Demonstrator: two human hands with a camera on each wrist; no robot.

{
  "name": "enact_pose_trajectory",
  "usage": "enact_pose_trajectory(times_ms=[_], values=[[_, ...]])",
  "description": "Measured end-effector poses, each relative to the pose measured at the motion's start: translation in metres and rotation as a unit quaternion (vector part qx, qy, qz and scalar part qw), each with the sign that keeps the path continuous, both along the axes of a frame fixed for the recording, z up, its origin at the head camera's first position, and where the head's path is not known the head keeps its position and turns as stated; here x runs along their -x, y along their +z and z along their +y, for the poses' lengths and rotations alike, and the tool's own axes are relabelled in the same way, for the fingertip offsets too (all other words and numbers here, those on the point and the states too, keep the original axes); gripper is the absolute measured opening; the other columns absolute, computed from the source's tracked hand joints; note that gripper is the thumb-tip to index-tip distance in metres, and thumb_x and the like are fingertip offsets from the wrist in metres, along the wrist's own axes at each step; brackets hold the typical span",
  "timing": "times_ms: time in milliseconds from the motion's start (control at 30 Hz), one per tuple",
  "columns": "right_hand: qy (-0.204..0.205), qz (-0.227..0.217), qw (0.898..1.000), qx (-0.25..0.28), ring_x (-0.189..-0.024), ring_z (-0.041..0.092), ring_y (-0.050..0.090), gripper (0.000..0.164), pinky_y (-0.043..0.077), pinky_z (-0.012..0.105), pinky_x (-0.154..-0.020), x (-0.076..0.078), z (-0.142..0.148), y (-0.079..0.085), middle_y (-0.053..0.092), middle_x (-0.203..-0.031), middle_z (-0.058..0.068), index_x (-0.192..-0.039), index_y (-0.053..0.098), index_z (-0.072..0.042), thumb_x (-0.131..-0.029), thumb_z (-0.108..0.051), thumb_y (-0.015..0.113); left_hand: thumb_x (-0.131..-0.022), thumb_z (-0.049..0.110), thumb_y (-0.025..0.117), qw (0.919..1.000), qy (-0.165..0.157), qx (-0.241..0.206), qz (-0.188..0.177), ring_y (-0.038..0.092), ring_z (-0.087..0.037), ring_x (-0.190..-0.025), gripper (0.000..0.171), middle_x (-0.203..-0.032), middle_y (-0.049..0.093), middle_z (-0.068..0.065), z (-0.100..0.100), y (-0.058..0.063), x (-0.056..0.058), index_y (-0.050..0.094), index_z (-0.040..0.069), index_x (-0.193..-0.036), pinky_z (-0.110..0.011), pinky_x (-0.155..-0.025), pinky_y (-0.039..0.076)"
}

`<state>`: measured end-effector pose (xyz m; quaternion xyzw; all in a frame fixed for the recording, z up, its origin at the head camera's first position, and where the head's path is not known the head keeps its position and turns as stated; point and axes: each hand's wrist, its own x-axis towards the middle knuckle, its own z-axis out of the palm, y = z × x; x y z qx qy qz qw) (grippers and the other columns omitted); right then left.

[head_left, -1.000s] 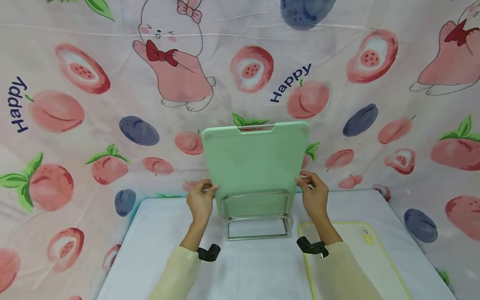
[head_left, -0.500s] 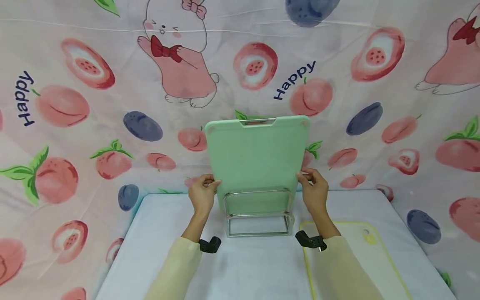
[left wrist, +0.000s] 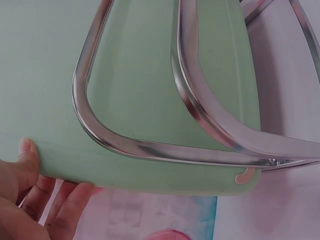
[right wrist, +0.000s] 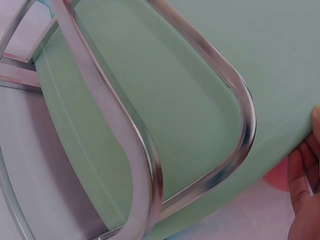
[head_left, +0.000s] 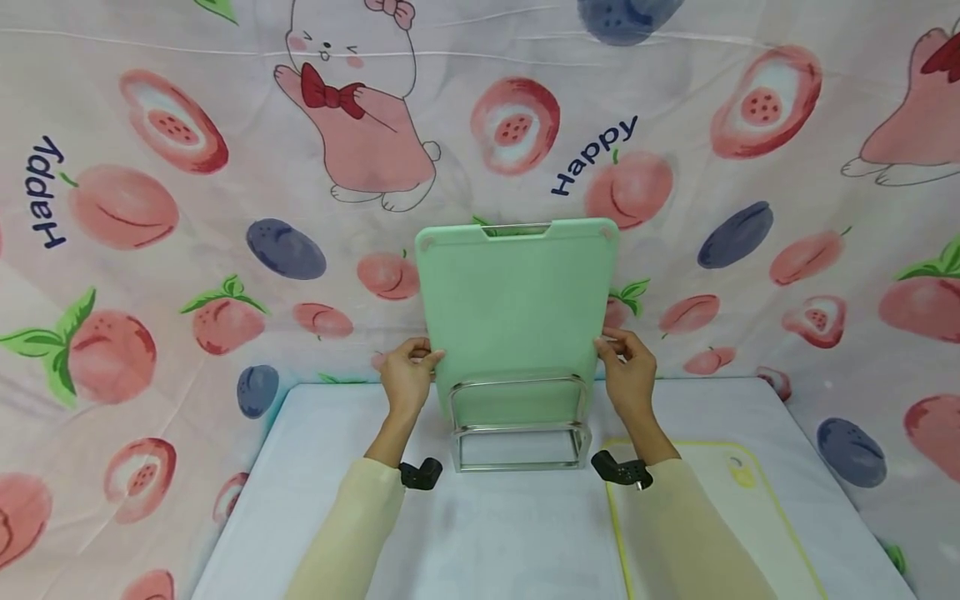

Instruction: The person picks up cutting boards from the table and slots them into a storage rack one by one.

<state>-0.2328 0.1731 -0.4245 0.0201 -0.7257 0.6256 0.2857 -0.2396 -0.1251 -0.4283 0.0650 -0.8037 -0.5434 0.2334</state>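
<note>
A light green cutting board (head_left: 517,300) stands almost upright in a shiny metal rack (head_left: 517,429), its lower part behind the rack's front loops. My left hand (head_left: 407,375) pinches the board's left edge, thumb on the near face and fingers behind. At the opposite edge my right hand (head_left: 630,375) grips it likewise. In the left wrist view, the thumb and fingers of the left hand (left wrist: 42,195) hold the rim beside a metal loop. Only part of the right hand (right wrist: 306,170) shows in the right wrist view. I cannot tell whether the board's bottom touches the rack.
A white cutting board with a yellow rim (head_left: 738,500) lies flat on the white table (head_left: 322,483), partly under the right forearm. Directly behind the table hangs a printed fabric backdrop (head_left: 517,42).
The green board's top edge has shifted up and back in the head view, away from me. Both hands have moved slightly with it, keeping their grip. The head view has also shifted a little.
</note>
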Motion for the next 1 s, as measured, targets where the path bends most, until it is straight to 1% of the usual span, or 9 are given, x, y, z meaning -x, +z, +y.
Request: enact_pose_trajectory(times_ms=[167, 267, 300, 500, 600, 733, 800, 900, 1000], values=[[-0.003, 0.001, 1.0, -0.007, -0.074, 0.019, 0.06, 0.019, 0.05, 0.016, -0.071, 0.003, 0.001, -0.002, 0.063, -0.077, 0.02, -0.104, 0.065, 0.01, -0.089, -0.001, 0.066, -0.079, 0.011, 0.079, 1.0, 0.003, 0.005, -0.001, 0.065, -0.027, -0.06, 0.018, -0.078, 0.066, -0.012, 0.001, -0.001, 0.002, 0.068, 0.0, -0.088, -0.027, -0.053, 0.054], [-0.004, 0.001, 1.0, -0.007, -0.071, 0.018, 0.058, 0.018, 0.049, 0.016, -0.07, 0.006, 0.001, -0.004, 0.061, -0.076, 0.02, -0.103, 0.065, 0.01, -0.089, 0.0, 0.066, -0.079, 0.011, 0.079, 0.9999, 0.001, 0.012, -0.005, 0.065, -0.023, -0.061, 0.019, -0.079, 0.066, -0.012, 0.002, 0.001, 0.003, 0.068, 0.0, -0.089, -0.028, -0.054, 0.055], [-0.004, 0.001, 1.0, -0.003, -0.071, 0.018, 0.058, 0.018, 0.049, 0.015, -0.069, 0.009, 0.002, -0.007, 0.06, -0.076, 0.02, -0.103, 0.065, 0.01, -0.089, 0.0, 0.066, -0.08, 0.011, 0.079, 0.9999, -0.001, 0.015, -0.007, 0.065, -0.022, -0.061, 0.019, -0.079, 0.066, -0.013, 0.002, 0.002, 0.004, 0.068, 0.0, -0.09, -0.029, -0.054, 0.055], [-0.017, -0.004, 1.0, 0.014, -0.071, 0.008, 0.058, 0.019, 0.049, 0.014, -0.069, 0.025, 0.006, -0.025, 0.064, -0.076, 0.012, -0.104, 0.068, 0.005, -0.088, -0.005, 0.068, -0.08, 0.011, 0.078, 0.9995, -0.003, 0.031, -0.008, 0.065, -0.02, -0.058, 0.019, -0.08, 0.065, -0.013, 0.002, 0.003, 0.006, 0.068, 0.0, -0.091, -0.029, -0.053, 0.055], [-0.027, -0.006, 1.0, 0.012, -0.071, 0.005, 0.058, 0.019, 0.049, 0.014, -0.068, 0.028, 0.005, -0.029, 0.065, -0.078, 0.015, -0.104, 0.068, 0.003, -0.088, -0.007, 0.069, -0.08, 0.011, 0.078, 0.9994, -0.002, 0.033, -0.009, 0.065, -0.02, -0.056, 0.019, -0.08, 0.065, -0.013, 0.001, 0.003, 0.007, 0.068, 0.0, -0.092, -0.028, -0.053, 0.055], [-0.035, -0.006, 0.999, 0.01, -0.07, 0.006, 0.058, 0.018, 0.049, 0.015, -0.066, 0.028, 0.006, -0.03, 0.064, -0.08, 0.02, -0.103, 0.069, 0.001, -0.088, -0.008, 0.069, -0.081, 0.012, 0.078, 0.9994, -0.004, 0.033, -0.011, 0.064, -0.019, -0.056, 0.019, -0.079, 0.065, -0.012, 0.002, 0.001, 0.008, 0.069, 0.001, -0.092, -0.028, -0.053, 0.055], [-0.036, -0.002, 0.999, 0.009, -0.07, 0.005, 0.057, 0.017, 0.048, 0.014, -0.066, 0.027, 0.006, -0.029, 0.064, -0.08, 0.02, -0.103, 0.069, 0.001, -0.088, -0.008, 0.069, -0.081, 0.013, 0.078, 0.9994, -0.004, 0.033, -0.011, 0.064, -0.019, -0.056, 0.019, -0.079, 0.065, -0.012, 0.003, 0.001, 0.009, 0.069, 0.001, -0.092, -0.029, -0.053, 0.055], [-0.034, -0.001, 0.999, 0.004, -0.071, 0.009, 0.058, 0.018, 0.048, 0.014, -0.066, 0.019, 0.002, -0.017, 0.064, -0.081, 0.023, -0.105, 0.068, 0.004, -0.089, -0.005, 0.068, -0.081, 0.013, 0.078, 0.9994, -0.007, 0.029, -0.016, 0.064, -0.019, -0.057, 0.019, -0.079, 0.064, -0.011, 0.004, 0.002, 0.009, 0.068, 0.001, -0.092, -0.029, -0.053, 0.055], [-0.038, -0.006, 0.999, 0.0, -0.072, 0.008, 0.057, 0.019, 0.047, 0.014, -0.067, 0.017, 0.002, -0.016, 0.064, -0.083, 0.022, -0.106, 0.068, 0.003, -0.089, -0.006, 0.067, -0.082, 0.013, 0.077, 0.9993, -0.019, 0.015, -0.028, 0.064, -0.021, -0.06, 0.02, -0.081, 0.063, -0.011, 0.004, 0.002, 0.009, 0.067, 0.0, -0.093, -0.028, -0.055, 0.055]])
